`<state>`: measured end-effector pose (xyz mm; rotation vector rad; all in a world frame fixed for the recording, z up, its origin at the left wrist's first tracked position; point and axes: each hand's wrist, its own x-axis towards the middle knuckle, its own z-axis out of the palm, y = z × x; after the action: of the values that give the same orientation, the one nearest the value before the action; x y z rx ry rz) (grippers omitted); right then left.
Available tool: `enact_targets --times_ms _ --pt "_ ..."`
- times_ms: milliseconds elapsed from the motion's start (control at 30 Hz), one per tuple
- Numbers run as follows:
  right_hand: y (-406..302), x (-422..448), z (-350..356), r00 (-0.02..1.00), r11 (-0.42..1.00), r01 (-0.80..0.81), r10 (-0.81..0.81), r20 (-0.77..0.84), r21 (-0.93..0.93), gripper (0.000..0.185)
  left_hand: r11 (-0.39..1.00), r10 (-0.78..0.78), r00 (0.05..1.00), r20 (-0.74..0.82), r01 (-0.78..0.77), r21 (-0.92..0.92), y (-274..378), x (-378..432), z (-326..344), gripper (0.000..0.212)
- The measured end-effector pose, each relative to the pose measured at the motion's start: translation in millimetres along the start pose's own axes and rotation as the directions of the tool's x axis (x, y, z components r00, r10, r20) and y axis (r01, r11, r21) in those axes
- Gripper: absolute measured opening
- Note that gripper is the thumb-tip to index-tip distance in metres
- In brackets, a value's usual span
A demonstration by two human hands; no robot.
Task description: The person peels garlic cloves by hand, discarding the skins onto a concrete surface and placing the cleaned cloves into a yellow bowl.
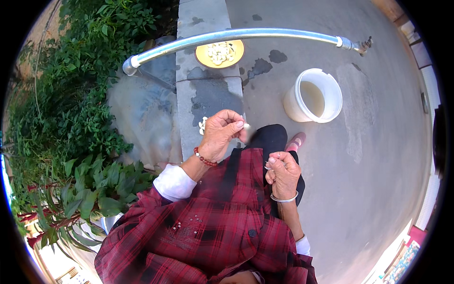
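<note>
My left hand (223, 133), with a red bead bracelet, pinches a small white piece (247, 125) like a peeled garlic clove between thumb and fingers. Lower and to the right, my right hand (283, 170), wearing a silver bangle, has its fingers bent together with a thin pale thing at the fingertips, too small to name. Several similar white cloves (202, 125) lie on the concrete ledge (209, 94), partly hidden behind my left hand. Further up the ledge, more cloves (221, 53) fill the middle of a yellow bowl (202, 58) with a dark rim.
A white plastic bucket (292, 103) of cloudy liquid stands on the concrete floor (354, 191) to the right. A metal pipe rail (234, 34) crosses above the ledge and over the bowl's near view. Green plants (78, 85) grow along the left. Wet patches (260, 67) mark the floor.
</note>
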<state>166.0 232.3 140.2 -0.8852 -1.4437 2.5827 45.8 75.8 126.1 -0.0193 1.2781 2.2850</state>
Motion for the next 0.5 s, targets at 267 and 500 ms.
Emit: enact_targets --times_ms 267,500 --pt "10 3 -2 0.995 0.993 -0.101 0.102 0.02 -0.06 0.008 0.916 0.311 0.875 -0.37 -0.173 0.363 43 133 -75 0.005" --pt "11 4 -4 0.992 0.992 -0.124 0.124 0.004 -0.03 0.008 0.893 0.227 0.902 -0.368 -0.042 0.449 52 175 -85 0.014"
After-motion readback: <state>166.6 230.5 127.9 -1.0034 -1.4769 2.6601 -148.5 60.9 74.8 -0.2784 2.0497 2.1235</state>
